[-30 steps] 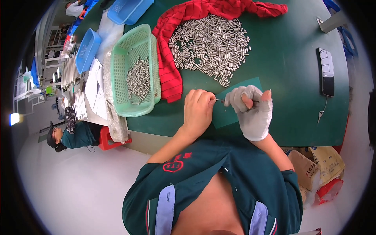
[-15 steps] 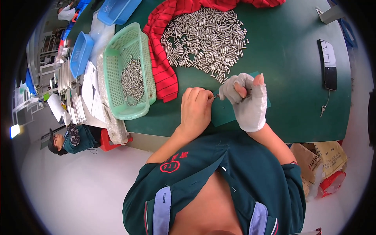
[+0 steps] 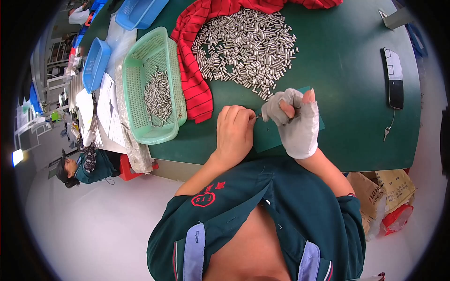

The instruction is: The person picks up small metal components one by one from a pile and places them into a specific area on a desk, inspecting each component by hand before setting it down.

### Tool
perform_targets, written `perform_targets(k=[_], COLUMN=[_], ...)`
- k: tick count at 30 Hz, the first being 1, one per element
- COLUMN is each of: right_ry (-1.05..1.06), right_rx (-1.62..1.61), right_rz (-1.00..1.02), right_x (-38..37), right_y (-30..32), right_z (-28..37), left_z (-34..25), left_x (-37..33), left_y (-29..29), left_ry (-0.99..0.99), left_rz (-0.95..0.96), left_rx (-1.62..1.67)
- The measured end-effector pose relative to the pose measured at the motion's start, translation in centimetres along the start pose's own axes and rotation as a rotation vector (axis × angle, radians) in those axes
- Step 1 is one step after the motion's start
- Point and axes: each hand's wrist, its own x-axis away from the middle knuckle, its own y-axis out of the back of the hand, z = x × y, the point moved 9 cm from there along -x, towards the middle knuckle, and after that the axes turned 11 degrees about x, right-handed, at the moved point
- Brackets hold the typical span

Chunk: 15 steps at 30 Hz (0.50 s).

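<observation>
My left hand (image 3: pixel 233 133), bare, is closed, with its fingertips pinched on a small metal pin (image 3: pixel 258 115) whose end just shows. My right hand (image 3: pixel 299 124), in a white glove with its thumb and a fingertip uncovered, is curled shut close beside that pin. What it grips is mostly hidden in the fist. Beneath both hands lies a dark green mat (image 3: pixel 269 138) on the green table (image 3: pixel 349 126). Just beyond them spreads a pile of short metal pins (image 3: pixel 248 47), partly ringed by a red striped cloth (image 3: pixel 194 86).
To the left stands a mint plastic basket (image 3: pixel 136 93) with more metal pins inside. Blue bins (image 3: pixel 96 65) and papers lie farther left. At the right rest a phone-like device (image 3: pixel 393 79) and a key (image 3: pixel 386 133). A co-worker (image 3: pixel 91 164) sits at the far left.
Both my hands stay in nearly the same place, with only a slight shift of the right fingers. The co-worker at the left has moved the head and a white sheet a little.
</observation>
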Motion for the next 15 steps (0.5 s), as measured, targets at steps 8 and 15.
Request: perform_targets(k=[8, 15], right_ry=[-0.045, -0.05], right_rx=[0.046, 0.066], right_rz=[-0.013, -0.018], right_x=[-0.04, 0.02], right_y=[-0.19, -0.14], right_z=[-0.08, -0.2], left_z=[-0.07, -0.07], left_x=[0.02, 0.07], left_y=[0.0, 0.02], left_ry=[-0.005, -0.017], left_rz=[-0.004, -0.019], left_rx=[0.0, 0.004])
